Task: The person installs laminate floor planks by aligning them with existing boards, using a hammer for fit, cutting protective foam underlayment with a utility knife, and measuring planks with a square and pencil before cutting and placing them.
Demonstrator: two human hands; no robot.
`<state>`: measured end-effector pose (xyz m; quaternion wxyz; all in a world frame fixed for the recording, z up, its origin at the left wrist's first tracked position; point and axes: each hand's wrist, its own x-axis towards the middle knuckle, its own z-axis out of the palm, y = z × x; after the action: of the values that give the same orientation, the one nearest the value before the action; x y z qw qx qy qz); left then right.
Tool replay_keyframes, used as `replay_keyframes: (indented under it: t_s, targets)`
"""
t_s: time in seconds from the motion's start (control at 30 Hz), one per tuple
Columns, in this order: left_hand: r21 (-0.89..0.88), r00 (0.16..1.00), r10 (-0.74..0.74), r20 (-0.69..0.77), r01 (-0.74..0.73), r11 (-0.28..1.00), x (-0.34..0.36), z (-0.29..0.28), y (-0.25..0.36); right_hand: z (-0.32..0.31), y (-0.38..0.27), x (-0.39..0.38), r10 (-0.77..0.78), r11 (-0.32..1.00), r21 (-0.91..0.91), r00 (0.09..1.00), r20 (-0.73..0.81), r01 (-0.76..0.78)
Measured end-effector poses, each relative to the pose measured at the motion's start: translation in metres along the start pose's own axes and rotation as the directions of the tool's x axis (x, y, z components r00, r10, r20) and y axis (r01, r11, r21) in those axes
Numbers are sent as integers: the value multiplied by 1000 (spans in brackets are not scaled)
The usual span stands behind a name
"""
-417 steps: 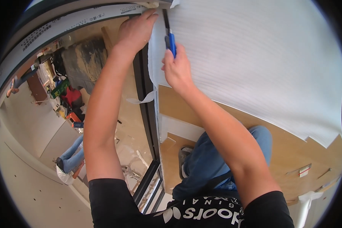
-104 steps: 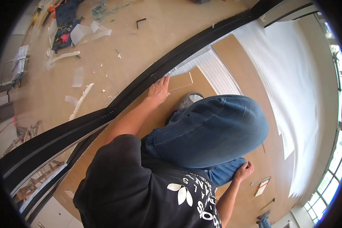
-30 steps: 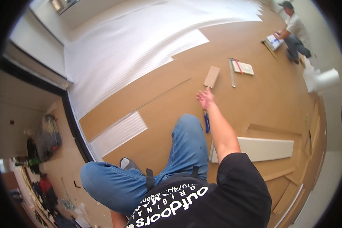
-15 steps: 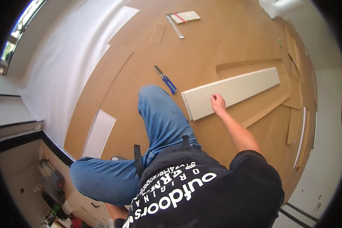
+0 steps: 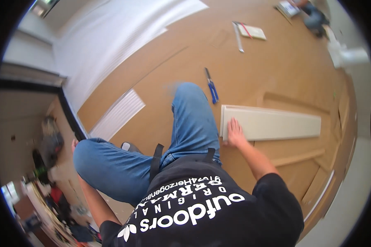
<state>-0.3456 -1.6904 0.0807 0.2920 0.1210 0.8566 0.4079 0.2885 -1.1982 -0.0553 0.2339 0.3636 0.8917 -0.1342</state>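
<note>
My right hand (image 5: 235,132) lies with its fingers stretched out on the near left end of a long off-white panel (image 5: 276,124). More than one layer shows at the panel's left end, so it looks like a stack of planks. My left hand (image 5: 74,145) shows only a little past my left knee, beside a black-edged frame (image 5: 72,119); the knee hides most of its fingers. A cutter knife (image 5: 212,87) with a blue handle and a dark blade lies on the brown floor covering, just beyond the panel's left end.
Farther off lie a metal square (image 5: 238,38) and a pale block (image 5: 254,33) with a red stick across it. At the far right another person (image 5: 315,20) crouches by a flat object. Brown strips (image 5: 299,157) lie right of me, a white ribbed sheet (image 5: 118,115) to the left.
My view has turned to the right, bringing the other person into sight. My right hand has gone from loosely curled over the panel to flat on its left end. My left hand has come partly into view.
</note>
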Motion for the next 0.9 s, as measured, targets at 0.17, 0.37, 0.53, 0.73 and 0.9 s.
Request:
replay_keyframes:
  t_s: [0.17,0.37,0.53,0.73,0.9]
  targets:
    - [-173,993,-17,-119,-4,985,-49,21,-50,62,-7,-32,-100,978,-200,968,-232,54]
    - [-272,953,120,-279,-199,942,-69,12,-65,29,-7,-36,-168,975,-185,958,-233,126]
    - [-197,853,235,-466,-359,912,-32,-37,59,-44,-17,-40,-208,976,-160,831,-516,145]
    - [104,607,769,-201,-767,633,-33,26,304,-152,-35,-48,-184,983,-132,621,-762,129]
    - [333,159,910,384,-943,24,-91,161,421,-210,-92,-83,-103,990,-50,448,-888,128]
